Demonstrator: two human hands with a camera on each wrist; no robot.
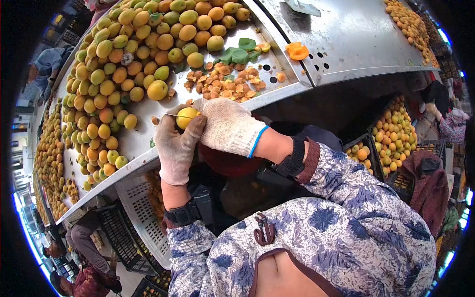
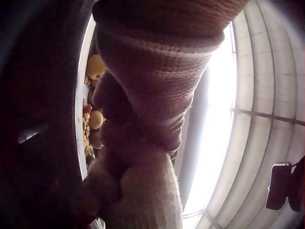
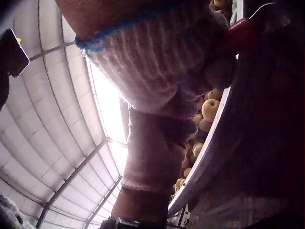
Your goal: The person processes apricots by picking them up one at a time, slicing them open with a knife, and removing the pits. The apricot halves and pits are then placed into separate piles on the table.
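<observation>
Both hands wear knitted work gloves and meet at the near edge of a metal sorting table. My left hand (image 1: pixel 176 148) holds a yellow apricot (image 1: pixel 186 120) between fingers and thumb. Close against it, my right hand (image 1: pixel 227 126), in a blue-cuffed glove, is curled round a tool with a red handle (image 3: pixel 240 37). A thin line, like a wire or narrow blade, crosses the apricot in the head view. From the handle's end a thin pale strand sticks out in the right wrist view. The left wrist view shows mostly dark glove; the apricot is hidden there.
Whole apricots (image 1: pixel 106 89) are heaped on the metal table (image 1: pixel 267 94). Small brown-orange pieces (image 1: pixel 225 81) and green leaves (image 1: pixel 240 54) lie beyond my hands. Orange flesh (image 1: pixel 297 51) sits by the table joint. Below are a white basket (image 1: pixel 143 218) and black crates (image 1: pixel 126 237). Other people stand around.
</observation>
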